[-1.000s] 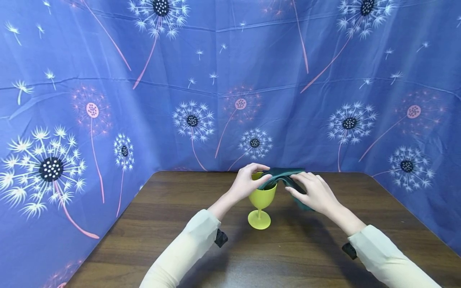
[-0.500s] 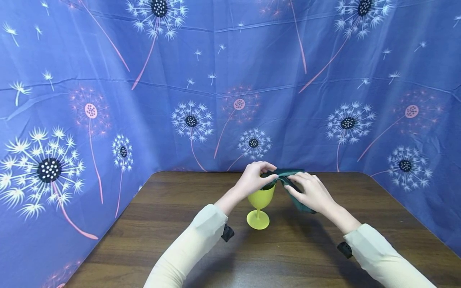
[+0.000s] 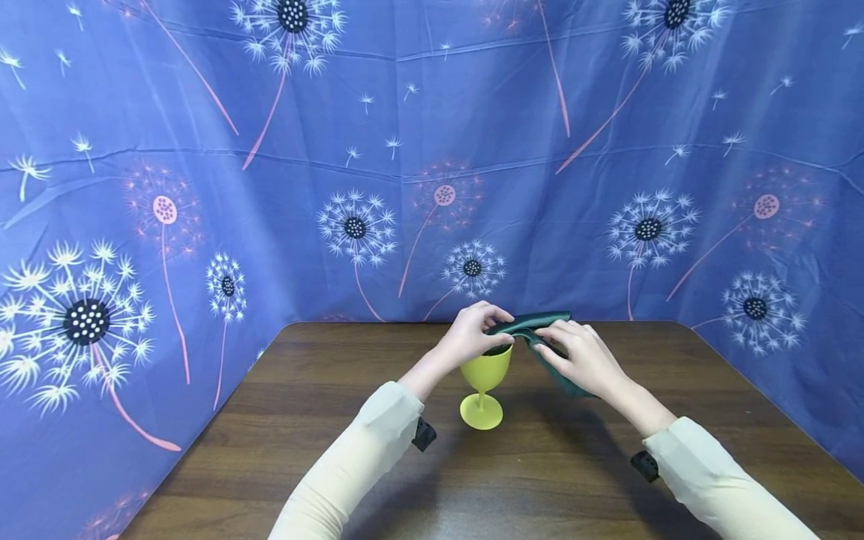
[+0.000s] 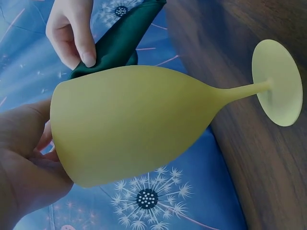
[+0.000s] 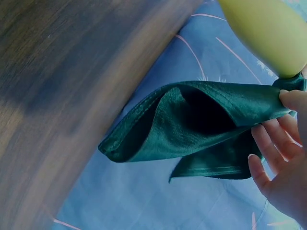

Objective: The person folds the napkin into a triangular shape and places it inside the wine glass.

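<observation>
A yellow goblet (image 3: 486, 371) stands upright on the table, with a dark green satin cloth (image 3: 529, 322) tucked partly into its mouth. My left hand (image 3: 467, 334) is at the goblet's rim, thumb and fingers pinching the cloth there. In the left wrist view, the goblet's bowl (image 4: 129, 124) hides most of those fingertips. To the right of the goblet, my right hand (image 3: 586, 356) grips the cloth between thumb and fingers. The loose end of the cloth (image 5: 201, 129) hangs beyond that hand in open folds, seen in the right wrist view.
The brown wooden table (image 3: 324, 375) carries the goblet near its far edge. A blue curtain (image 3: 418, 112) printed with dandelions hangs behind the table and along both sides. Dark wrist bands (image 3: 424, 435) show at the cream sleeves.
My left hand has shifted slightly right and closed on the cloth at the rim. The cloth's upper fold now lies straighter. The goblet stays in place; the head view has turned slightly right.
</observation>
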Available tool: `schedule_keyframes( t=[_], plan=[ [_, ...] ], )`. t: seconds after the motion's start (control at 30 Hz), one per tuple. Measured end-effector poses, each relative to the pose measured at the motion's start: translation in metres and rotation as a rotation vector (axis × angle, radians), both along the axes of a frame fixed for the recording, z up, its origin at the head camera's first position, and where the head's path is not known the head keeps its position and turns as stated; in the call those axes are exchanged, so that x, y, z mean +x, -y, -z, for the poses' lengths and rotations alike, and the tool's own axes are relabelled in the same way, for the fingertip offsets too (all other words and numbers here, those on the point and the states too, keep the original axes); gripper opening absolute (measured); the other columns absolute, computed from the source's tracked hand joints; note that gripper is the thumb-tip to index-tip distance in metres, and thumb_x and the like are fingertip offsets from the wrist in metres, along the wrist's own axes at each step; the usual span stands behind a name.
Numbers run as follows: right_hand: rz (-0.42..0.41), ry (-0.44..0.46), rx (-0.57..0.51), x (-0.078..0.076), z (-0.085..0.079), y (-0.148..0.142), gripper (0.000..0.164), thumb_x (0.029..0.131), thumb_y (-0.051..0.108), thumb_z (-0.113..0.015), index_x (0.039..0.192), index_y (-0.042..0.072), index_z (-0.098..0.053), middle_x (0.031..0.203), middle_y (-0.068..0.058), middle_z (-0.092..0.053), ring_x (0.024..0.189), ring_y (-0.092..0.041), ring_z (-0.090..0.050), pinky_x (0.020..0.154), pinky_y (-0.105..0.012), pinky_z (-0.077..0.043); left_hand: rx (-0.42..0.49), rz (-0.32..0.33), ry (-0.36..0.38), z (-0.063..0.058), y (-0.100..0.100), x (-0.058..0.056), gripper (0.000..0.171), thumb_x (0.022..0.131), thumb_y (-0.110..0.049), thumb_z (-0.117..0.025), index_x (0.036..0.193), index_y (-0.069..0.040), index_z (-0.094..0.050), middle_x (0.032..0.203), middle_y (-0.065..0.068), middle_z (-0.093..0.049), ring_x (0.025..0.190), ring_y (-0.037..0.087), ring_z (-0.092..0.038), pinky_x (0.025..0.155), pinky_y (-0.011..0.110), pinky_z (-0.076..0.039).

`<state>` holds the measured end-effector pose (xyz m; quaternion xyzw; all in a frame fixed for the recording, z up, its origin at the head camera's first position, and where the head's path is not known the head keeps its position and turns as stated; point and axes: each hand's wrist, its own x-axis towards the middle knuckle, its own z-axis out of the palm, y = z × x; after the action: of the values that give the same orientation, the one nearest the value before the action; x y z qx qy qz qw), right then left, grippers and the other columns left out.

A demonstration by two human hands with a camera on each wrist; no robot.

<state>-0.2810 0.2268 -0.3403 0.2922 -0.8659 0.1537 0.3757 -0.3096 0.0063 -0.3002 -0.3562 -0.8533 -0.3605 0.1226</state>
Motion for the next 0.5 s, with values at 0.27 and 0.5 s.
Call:
schedule_keyframes(
  t=[0.27,0.5],
  plan=[
    [-0.014,-0.026,0.011,0.0006,-0.0028,0.0008,0.017,0.079,0.011,-0.073,0.095,0.008,-0.070,0.081,0.001,-0.064,0.073,-0.014,-0.055,0.067,-0.037,-0.040,-0.033,-0.004,0.034,-0.0036,0.0050,-0.0002,0.024,0.085,-0.011,-0.069,0.109,-0.007,-0.067,0.105,0.008,-0.062,0.091,0.018,-0.064,0.073,0.015,-0.049],
    [-0.016,-0.028,0.011,-0.0005,-0.0018,0.0010,0.014,0.079,0.011,-0.074,0.092,0.012,-0.070,0.082,0.003,-0.063,0.073,-0.012,-0.054,0.066,-0.034,-0.038,-0.029,-0.018,0.017,-0.0028,0.0066,-0.0004,0.022,0.088,-0.007,-0.064,0.109,-0.006,-0.066,0.106,0.009,-0.063,0.089,0.019,-0.066,0.070,0.015,-0.049]
  ],
)
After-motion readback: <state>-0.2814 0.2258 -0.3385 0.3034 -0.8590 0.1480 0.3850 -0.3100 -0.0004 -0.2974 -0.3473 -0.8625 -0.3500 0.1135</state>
